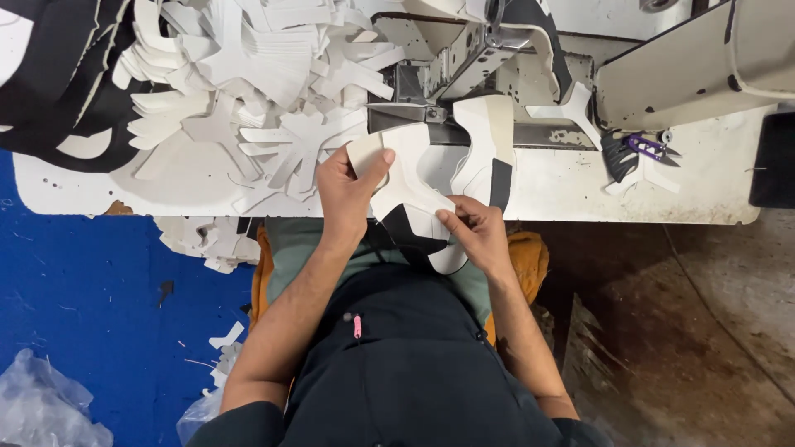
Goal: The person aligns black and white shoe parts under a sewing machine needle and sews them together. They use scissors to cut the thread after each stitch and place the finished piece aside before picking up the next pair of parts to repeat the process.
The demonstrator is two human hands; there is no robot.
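while we are sitting at the sewing table [580, 194], we are holding a white-and-black shoe upper piece [414, 194] just off the table's near edge, in front of the sewing machine [464, 58]. our left hand [348, 194] is pinching the white top lobe of the piece, thumb pressed on its face and fingers tucked behind, so the panel is staying flat and facing up toward us. our right hand [474, 232] is gripping the lower edge where the white layer is meeting the black one, fingertips closed on the seam line, seemingly to keep the two layers lined up. a second white-and-black panel [489, 149] is lying on the table just beyond our right hand, touching or nearly touching the held piece; we cannot tell whether they are joined. to our left, a loose heap of white cut pieces [265, 108] is spreading over the table, close enough for the left hand to reach. to our right, purple-handled thread snips [650, 147] are resting on the table beside a small black scrap, well apart from both hands. below us, a blue floor covering [83, 290] is carrying a few fallen white offcuts.
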